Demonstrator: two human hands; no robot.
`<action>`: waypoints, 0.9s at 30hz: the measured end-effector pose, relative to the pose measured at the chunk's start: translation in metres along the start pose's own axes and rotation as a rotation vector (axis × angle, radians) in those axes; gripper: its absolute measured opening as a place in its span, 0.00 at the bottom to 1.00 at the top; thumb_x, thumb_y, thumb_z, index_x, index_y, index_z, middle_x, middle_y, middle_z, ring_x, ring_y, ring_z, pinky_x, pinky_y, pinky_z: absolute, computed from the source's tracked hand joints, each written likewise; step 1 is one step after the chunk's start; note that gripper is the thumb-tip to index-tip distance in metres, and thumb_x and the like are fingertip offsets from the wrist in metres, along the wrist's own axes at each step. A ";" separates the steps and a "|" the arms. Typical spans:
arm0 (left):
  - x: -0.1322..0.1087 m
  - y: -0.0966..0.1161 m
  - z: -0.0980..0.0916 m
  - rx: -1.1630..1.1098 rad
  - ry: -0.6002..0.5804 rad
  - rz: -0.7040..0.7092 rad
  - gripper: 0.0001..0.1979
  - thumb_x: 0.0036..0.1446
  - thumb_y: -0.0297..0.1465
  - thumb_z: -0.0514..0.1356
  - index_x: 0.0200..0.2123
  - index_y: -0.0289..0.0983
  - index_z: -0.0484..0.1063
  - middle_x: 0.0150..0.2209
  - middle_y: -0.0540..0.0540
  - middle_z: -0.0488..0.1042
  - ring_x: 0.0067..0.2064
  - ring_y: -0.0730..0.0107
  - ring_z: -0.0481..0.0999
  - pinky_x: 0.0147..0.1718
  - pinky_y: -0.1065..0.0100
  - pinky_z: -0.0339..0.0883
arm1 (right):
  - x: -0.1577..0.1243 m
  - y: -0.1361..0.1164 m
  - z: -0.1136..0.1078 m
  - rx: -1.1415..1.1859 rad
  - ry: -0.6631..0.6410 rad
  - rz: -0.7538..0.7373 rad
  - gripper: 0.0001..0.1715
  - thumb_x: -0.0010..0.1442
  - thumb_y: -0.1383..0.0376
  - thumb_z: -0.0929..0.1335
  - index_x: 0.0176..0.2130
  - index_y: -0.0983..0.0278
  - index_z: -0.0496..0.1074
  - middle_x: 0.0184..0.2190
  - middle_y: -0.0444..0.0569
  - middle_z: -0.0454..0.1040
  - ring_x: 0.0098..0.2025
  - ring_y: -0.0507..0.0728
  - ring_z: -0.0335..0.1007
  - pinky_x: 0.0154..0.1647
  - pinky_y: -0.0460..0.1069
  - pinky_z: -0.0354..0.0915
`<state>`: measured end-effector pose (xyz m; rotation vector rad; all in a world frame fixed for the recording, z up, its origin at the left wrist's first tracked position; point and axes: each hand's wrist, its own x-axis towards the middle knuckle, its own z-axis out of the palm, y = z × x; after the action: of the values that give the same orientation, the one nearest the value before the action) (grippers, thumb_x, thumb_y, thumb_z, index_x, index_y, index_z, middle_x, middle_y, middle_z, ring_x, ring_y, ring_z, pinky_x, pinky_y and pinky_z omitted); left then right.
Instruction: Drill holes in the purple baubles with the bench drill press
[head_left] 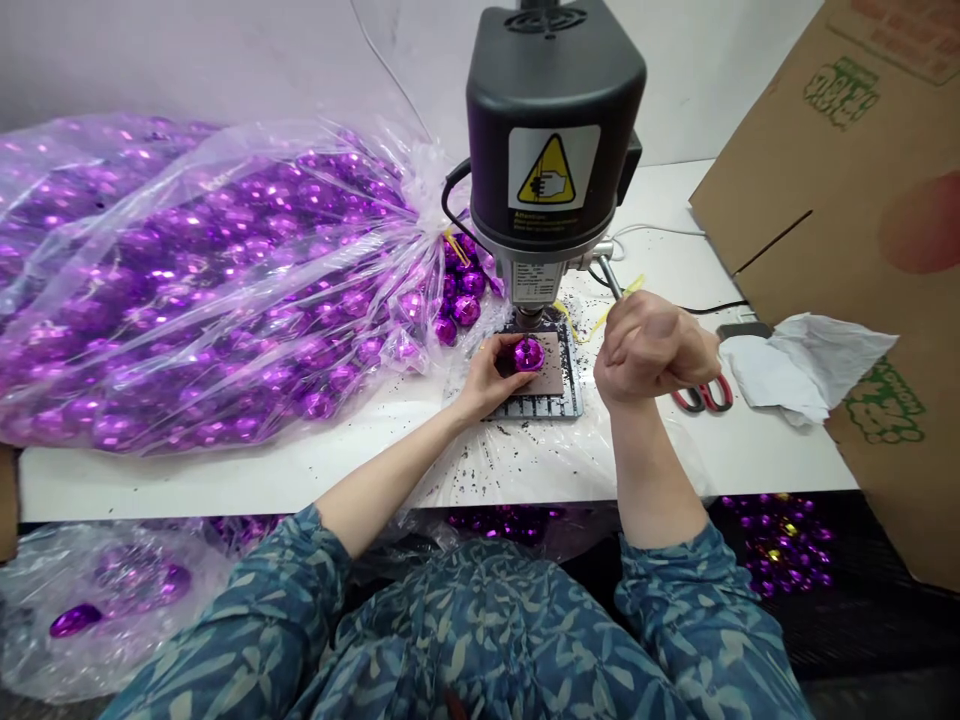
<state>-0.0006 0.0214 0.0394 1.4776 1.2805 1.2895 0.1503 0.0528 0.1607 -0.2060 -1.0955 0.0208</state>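
Between the thumb and fingers of my left hand (491, 378) is a shiny purple faceted ball (529, 354), with a dark spot at its top. The ball sits over a brown board (551, 372) on the base plate (540, 406) of a small drill press (555, 130), below its chuck (529, 318). My right hand (654, 348) is closed in a fist around the press's feed lever (611, 275), whose lower end the fingers hide. Dark shavings lie scattered around the base.
A large clear bag of purple balls (225, 290) fills the left side, with loose purple balls (466, 295) beside its tied neck. Red-handled scissors (705, 396), white paper (795, 370) and a cardboard box (832, 200) stand right. A container of purple pieces (787, 545) is below the table edge.
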 end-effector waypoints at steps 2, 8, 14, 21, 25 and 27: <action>0.000 0.000 0.000 0.014 -0.005 0.004 0.28 0.47 0.34 0.76 0.51 0.39 0.72 0.50 0.41 0.75 0.52 0.56 0.76 0.58 0.51 0.69 | 0.008 -0.006 0.005 -0.005 0.000 0.041 0.39 0.68 0.56 0.65 0.13 0.65 0.45 0.07 0.36 0.46 0.09 0.44 0.45 0.10 0.46 0.41; -0.001 0.013 -0.001 0.063 0.012 -0.009 0.27 0.48 0.32 0.75 0.50 0.39 0.71 0.49 0.42 0.75 0.52 0.56 0.75 0.57 0.51 0.69 | 0.061 -0.017 0.044 0.024 0.020 0.287 0.35 0.57 0.47 0.70 0.14 0.64 0.55 0.11 0.37 0.50 0.12 0.43 0.47 0.17 0.47 0.45; -0.071 0.055 -0.022 0.202 -0.240 0.149 0.20 0.55 0.37 0.71 0.50 0.43 0.75 0.47 0.41 0.78 0.47 0.55 0.77 0.49 0.52 0.74 | 0.073 -0.005 0.050 0.041 -0.013 0.329 0.33 0.50 0.43 0.70 0.16 0.61 0.53 0.12 0.36 0.49 0.13 0.43 0.46 0.18 0.48 0.45; -0.160 0.045 -0.035 0.693 -0.775 0.752 0.27 0.56 0.32 0.69 0.59 0.50 0.74 0.55 0.43 0.79 0.45 0.58 0.81 0.42 0.62 0.77 | 0.071 0.002 0.046 0.094 -0.008 0.298 0.31 0.52 0.44 0.70 0.17 0.63 0.58 0.12 0.36 0.49 0.13 0.43 0.49 0.19 0.46 0.48; -0.128 0.032 -0.041 0.625 -0.614 0.806 0.19 0.66 0.43 0.63 0.55 0.39 0.73 0.48 0.40 0.81 0.45 0.60 0.81 0.44 0.60 0.78 | 0.071 -0.001 0.049 0.078 0.028 0.292 0.33 0.51 0.44 0.71 0.16 0.63 0.56 0.11 0.36 0.49 0.12 0.44 0.46 0.18 0.46 0.45; -0.086 0.026 -0.048 0.503 -0.413 0.682 0.09 0.71 0.34 0.57 0.51 0.42 0.72 0.41 0.46 0.81 0.44 0.64 0.80 0.44 0.61 0.78 | 0.071 -0.003 0.050 0.076 0.032 0.296 0.33 0.51 0.45 0.71 0.15 0.63 0.56 0.11 0.36 0.50 0.12 0.44 0.46 0.18 0.47 0.43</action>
<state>-0.0409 -0.0706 0.0565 2.5384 0.8772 0.9884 0.1385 0.0659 0.2454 -0.2979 -1.0228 0.3224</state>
